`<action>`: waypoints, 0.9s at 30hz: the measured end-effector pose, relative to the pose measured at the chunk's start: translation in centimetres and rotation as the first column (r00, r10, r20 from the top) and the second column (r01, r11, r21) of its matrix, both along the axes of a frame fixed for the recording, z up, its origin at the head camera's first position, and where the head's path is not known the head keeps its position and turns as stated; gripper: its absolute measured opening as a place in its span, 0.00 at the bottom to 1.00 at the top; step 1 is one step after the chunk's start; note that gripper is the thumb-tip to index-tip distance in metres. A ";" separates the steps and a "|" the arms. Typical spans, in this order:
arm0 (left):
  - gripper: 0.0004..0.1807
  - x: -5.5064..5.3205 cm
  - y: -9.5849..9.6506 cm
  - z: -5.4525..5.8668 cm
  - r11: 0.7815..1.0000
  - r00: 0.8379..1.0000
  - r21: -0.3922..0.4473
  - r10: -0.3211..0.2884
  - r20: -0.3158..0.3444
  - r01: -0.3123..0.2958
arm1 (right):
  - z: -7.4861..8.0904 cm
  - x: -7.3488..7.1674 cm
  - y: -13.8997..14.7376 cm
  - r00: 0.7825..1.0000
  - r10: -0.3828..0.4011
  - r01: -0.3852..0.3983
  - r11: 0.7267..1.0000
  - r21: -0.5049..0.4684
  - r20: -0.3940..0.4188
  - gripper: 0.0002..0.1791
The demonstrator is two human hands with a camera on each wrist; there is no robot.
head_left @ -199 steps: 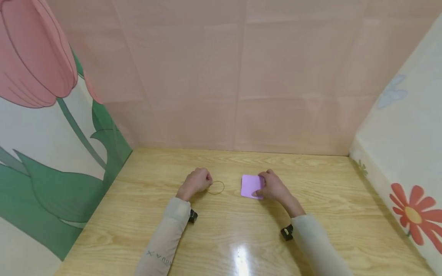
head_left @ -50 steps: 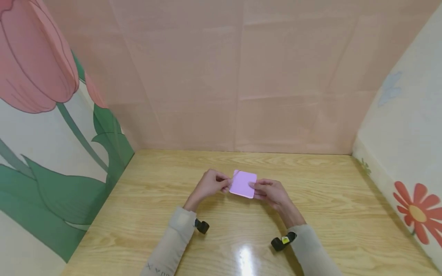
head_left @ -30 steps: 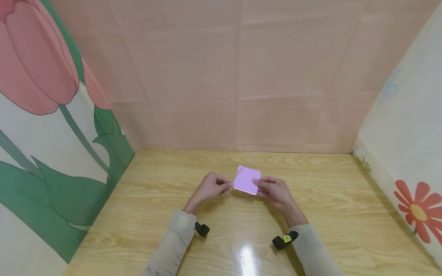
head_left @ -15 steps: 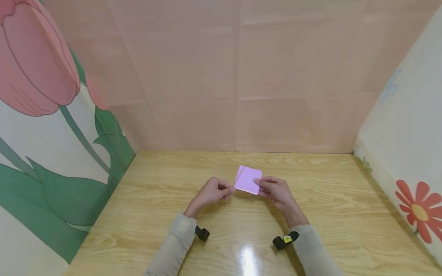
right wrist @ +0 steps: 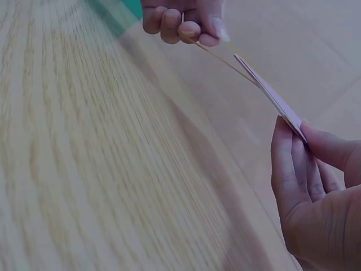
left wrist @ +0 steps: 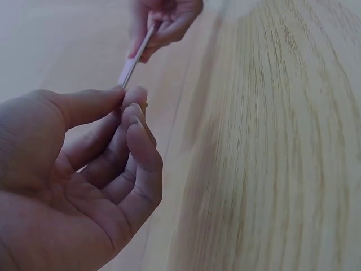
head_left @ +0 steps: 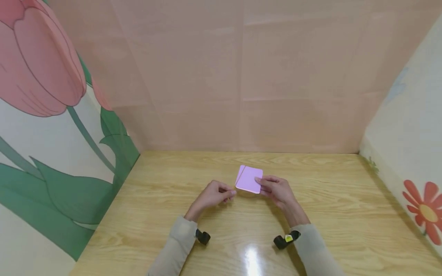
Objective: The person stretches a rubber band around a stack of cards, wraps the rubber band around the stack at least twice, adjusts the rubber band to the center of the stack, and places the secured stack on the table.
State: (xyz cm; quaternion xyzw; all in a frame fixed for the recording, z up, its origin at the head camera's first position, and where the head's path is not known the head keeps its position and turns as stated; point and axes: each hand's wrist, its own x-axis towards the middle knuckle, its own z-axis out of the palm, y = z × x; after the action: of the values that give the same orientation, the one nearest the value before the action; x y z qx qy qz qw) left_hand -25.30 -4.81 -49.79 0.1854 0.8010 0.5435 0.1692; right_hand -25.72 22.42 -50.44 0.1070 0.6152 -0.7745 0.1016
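Note:
My right hand (head_left: pixel 279 191) holds a thin stack of purple square cards (head_left: pixel 250 180) by its right edge, thumb on top and fingers beneath, raised over the table. A thin tan rubber band (head_left: pixel 241 175) runs slantwise across the stack's left corner. My left hand (head_left: pixel 214 194) pinches the band's other end, just off the near left corner of the cards. In the right wrist view the rubber band (right wrist: pixel 225 63) stretches in two strands from the left fingers to the cards, one on either side of them. The left wrist view shows the cards (left wrist: pixel 131 66) edge-on beyond my left thumb.
A wood-grain table (head_left: pixel 165 172) lies beneath both hands. A plain pinkish sheet (head_left: pixel 238 76) closes off the back. Panels with a painted tulip (head_left: pixel 45 61) and a red flower (head_left: pixel 426 211) stand at left and right. Each wrist wears a small black camera (head_left: pixel 203 237).
Earliest, the band lay on the table by my left hand and the cards by my right. Both were lifted and the band went round the cards' corner. Lately my left hand has drawn slightly nearer me.

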 end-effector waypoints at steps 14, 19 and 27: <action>0.28 0.8 1.1 -0.2 0.997 0.989 0.056 0.047 0.138 -0.055 | 0.3 0.0 0.2 1.000 0.002 -0.002 1.000 0.011 0.001 0.07; 0.28 0.9 1.4 -0.4 0.995 0.984 0.066 0.066 0.168 -0.078 | 0.5 0.1 0.2 1.000 -0.005 0.005 1.000 0.008 0.006 0.08; 0.16 1.3 1.3 -0.9 0.998 0.987 0.050 0.033 0.156 -0.041 | 0.3 0.2 0.5 1.000 -0.025 0.024 0.999 0.023 0.010 0.05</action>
State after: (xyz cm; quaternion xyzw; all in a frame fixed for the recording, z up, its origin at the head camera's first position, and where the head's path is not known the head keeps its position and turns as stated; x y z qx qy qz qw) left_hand -24.02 -3.54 -50.71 0.1321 0.7741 0.5804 0.2158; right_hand -25.57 22.94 -50.11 0.1198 0.6220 -0.7681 0.0942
